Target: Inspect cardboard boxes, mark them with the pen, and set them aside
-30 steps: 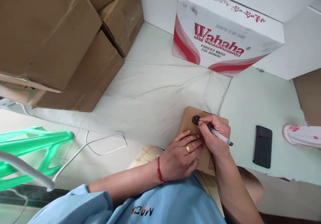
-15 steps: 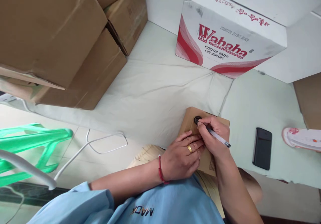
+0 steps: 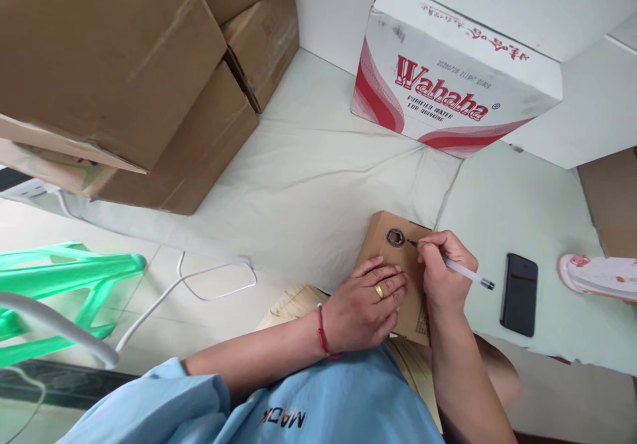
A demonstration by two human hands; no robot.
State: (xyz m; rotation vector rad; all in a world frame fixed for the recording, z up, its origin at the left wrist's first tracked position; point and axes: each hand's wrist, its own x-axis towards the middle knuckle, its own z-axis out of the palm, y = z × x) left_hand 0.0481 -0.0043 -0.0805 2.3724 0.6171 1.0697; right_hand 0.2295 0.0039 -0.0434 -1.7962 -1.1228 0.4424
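Note:
A small brown cardboard box [image 3: 411,311] rests by my lap at the table's front edge. Near its far end is a dark, roughly round ring mark [image 3: 395,237] with brown cardboard showing in its middle. My left hand [image 3: 371,304], with a gold ring and a red bracelet, lies flat across the box, fingers stretched out. Between the fingers of my right hand [image 3: 448,268] is a pen [image 3: 468,271] with a clear barrel. Its dark tip points at the box just right of the ring mark; whether it touches cannot be made out.
Large cardboard boxes [image 3: 114,59] are stacked at the left. A white and red water carton [image 3: 448,92] stands at the back. To the right lie a black phone [image 3: 519,295] and a white-pink object [image 3: 600,277]. A green plastic stool [image 3: 64,291] and white cable [image 3: 219,298] are at lower left.
My right hand has drawn the pen back to the right, off the ring mark, uncovering it. My left hand has stayed flat on the box. The view has shifted slightly.

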